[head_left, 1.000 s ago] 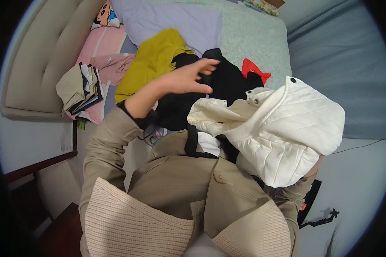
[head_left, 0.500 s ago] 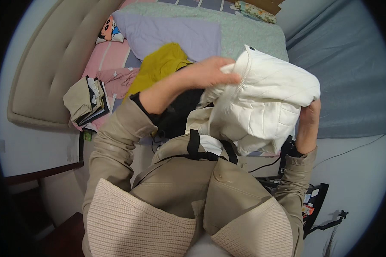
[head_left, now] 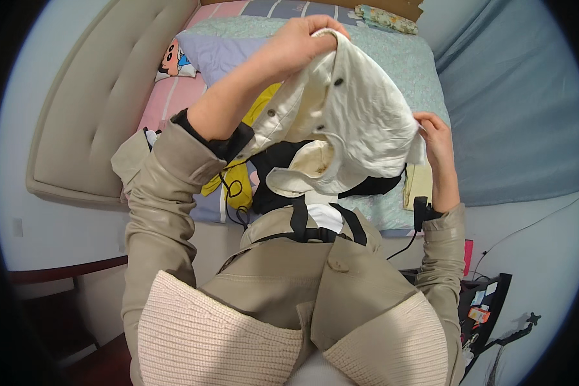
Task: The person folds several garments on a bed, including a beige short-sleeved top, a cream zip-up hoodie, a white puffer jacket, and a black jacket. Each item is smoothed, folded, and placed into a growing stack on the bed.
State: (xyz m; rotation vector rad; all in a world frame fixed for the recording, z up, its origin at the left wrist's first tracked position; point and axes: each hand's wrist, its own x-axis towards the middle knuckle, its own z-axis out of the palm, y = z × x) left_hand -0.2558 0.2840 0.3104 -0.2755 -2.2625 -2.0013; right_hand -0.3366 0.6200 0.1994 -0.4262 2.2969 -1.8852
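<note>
A white jacket [head_left: 373,109] with dark snap buttons hangs opened out between my hands, above the bed. My left hand [head_left: 305,42] is raised high and pinches one edge at the top. With thumb and fingers closed, my right hand [head_left: 435,138] holds the opposite edge on the right. The front edge with its snaps slants down toward my left sleeve, and a curved band of the cloth loops low in the middle, showing a cream inside. A black garment [head_left: 278,154] and a mustard-yellow garment [head_left: 235,183] lie beneath it, partly covered.
A lavender cloth [head_left: 222,61] and a pale green bedcover [head_left: 415,71] spread over the bed. A folded beige garment [head_left: 130,154] sits by the padded headboard [head_left: 90,103]. Pale yellow cloth [head_left: 418,183] lies near my right wrist. A blue-grey curtain [head_left: 514,116] hangs at right.
My left hand has risen up and away, lifting the white jacket's edge, so its snaps and inside now show. My right hand has shifted left and up. The bunched cloth has spread out.
</note>
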